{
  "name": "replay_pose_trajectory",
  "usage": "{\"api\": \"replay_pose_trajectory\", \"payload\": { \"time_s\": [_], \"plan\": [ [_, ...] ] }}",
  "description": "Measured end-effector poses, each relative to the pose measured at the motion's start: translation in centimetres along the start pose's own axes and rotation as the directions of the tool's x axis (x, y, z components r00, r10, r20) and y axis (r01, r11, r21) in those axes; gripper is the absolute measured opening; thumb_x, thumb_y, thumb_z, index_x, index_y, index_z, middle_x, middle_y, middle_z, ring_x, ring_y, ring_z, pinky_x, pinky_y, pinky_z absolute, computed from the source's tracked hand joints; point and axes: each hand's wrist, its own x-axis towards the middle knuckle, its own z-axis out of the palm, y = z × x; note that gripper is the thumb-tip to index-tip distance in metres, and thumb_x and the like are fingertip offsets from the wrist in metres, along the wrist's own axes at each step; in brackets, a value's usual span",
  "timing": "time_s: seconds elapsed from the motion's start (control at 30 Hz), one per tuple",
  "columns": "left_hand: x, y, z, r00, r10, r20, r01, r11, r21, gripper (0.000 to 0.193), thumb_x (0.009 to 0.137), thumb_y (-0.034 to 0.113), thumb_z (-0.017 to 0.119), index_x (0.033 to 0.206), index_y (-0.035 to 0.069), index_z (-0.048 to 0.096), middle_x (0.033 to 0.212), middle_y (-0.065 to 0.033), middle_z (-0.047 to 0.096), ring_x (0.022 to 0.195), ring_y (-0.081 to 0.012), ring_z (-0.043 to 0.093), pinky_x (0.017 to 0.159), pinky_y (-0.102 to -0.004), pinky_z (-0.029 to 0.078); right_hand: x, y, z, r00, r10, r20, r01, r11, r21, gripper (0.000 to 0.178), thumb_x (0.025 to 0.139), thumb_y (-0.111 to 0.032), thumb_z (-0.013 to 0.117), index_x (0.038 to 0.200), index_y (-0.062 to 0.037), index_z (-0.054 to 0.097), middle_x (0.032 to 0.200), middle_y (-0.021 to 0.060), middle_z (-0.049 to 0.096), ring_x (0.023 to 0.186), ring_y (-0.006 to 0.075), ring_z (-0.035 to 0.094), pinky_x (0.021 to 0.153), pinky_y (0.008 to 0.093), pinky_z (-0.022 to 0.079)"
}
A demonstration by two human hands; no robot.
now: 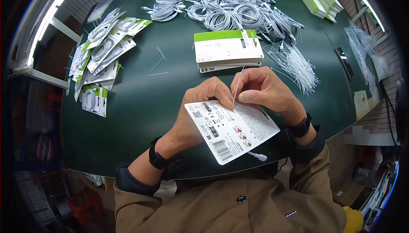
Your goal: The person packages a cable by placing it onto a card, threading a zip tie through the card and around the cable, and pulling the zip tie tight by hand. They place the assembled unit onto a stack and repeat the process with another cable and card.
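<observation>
Tilted in front of me is a white packaging card with its printed back facing up. My left hand is closed on its far left edge, the thumb and index finger at the top. From the card's upper edge rises a thin white cable tie, pinched between the thumb and fingers of my right hand. A white cable's plug sticks out from under the near edge; the rest of that cable is hidden behind the card. Just beyond my hands lies a stack of green-and-white cards.
Coiled white cables are heaped at the back of the green table. Loose cable ties lie right of the card stack. Carded cables pile up at left. Green-edged card bundles, a phone and plastic bags are at right.
</observation>
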Motion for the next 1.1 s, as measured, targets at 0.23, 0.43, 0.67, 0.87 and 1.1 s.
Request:
{"api": "replay_pose_trajectory", "payload": {
  "time_s": [0.23, 0.43, 0.67, 0.87, 1.1],
  "plan": [
    [-0.2, -0.7, 0.0, 0.999, 0.027, -0.040, -0.024, 0.997, 0.079, 0.019, 0.076, 0.000, 0.083, 0.083, 0.004, 0.066, 0.089, -0.0023, 0.064, 0.083, -0.0104, 0.062, 0.075, -0.0251, 0.050, -0.3, -0.4, 1.4, 0.982, -0.183, -0.044, 0.166, 0.954, -0.250, 0.008, 0.089, -0.004, 0.076, 0.095, 0.0003, 0.073, 0.094, 0.0062, 0.073, 0.087, 0.0106, 0.068, 0.081, 0.0249, 0.056],
    [-0.3, -0.6, 0.2, 0.979, -0.162, -0.123, 0.125, 0.957, -0.262, 0.017, 0.078, -0.002, 0.081, 0.082, 0.004, 0.066, 0.091, -0.0041, 0.066, 0.080, -0.0082, 0.062, 0.072, -0.0231, 0.051, -0.4, -0.8, 2.4, 0.953, -0.238, -0.188, 0.138, 0.893, -0.429, 0.007, 0.089, -0.006, 0.078, 0.092, -0.0016, 0.074, 0.086, 0.0056, 0.073, 0.081, 0.0104, 0.068, 0.077, 0.0258, 0.057],
    [-0.1, -1.1, 0.9, 0.983, -0.063, -0.172, 0.024, 0.976, -0.219, 0.013, 0.082, -0.003, 0.077, 0.083, 0.003, 0.066, 0.090, -0.0056, 0.068, 0.080, -0.0080, 0.062, 0.073, -0.0229, 0.052, -0.6, -1.3, 1.4, 0.954, -0.298, -0.043, 0.254, 0.874, -0.415, 0.004, 0.090, -0.002, 0.074, 0.091, 0.0004, 0.070, 0.089, 0.0117, 0.072, 0.082, 0.0157, 0.068, 0.076, 0.0279, 0.054],
    [0.0, -2.5, 0.8, 0.920, -0.142, -0.366, -0.005, 0.928, -0.372, 0.010, 0.084, -0.003, 0.076, 0.084, 0.002, 0.067, 0.091, -0.0065, 0.069, 0.080, -0.0096, 0.063, 0.072, -0.0239, 0.053, -0.4, -1.8, 0.9, 0.959, -0.148, -0.241, 0.120, 0.984, -0.128, 0.014, 0.093, -0.004, 0.071, 0.106, 0.0012, 0.069, 0.094, 0.0125, 0.073, 0.084, 0.0163, 0.069, 0.077, 0.0284, 0.055],
    [-0.1, -2.6, 0.0, 0.741, -0.582, -0.334, 0.311, 0.739, -0.598, 0.019, 0.081, 0.000, 0.081, 0.093, -0.004, 0.067, 0.086, -0.0083, 0.070, 0.078, -0.0140, 0.067, 0.074, -0.0262, 0.055, -0.6, -0.5, 1.4, 0.818, -0.443, -0.366, 0.214, 0.826, -0.522, 0.025, 0.092, -0.006, 0.075, 0.116, 0.0013, 0.069, 0.098, 0.0104, 0.074, 0.091, 0.0125, 0.069, 0.079, 0.0265, 0.056]
  ]
}}
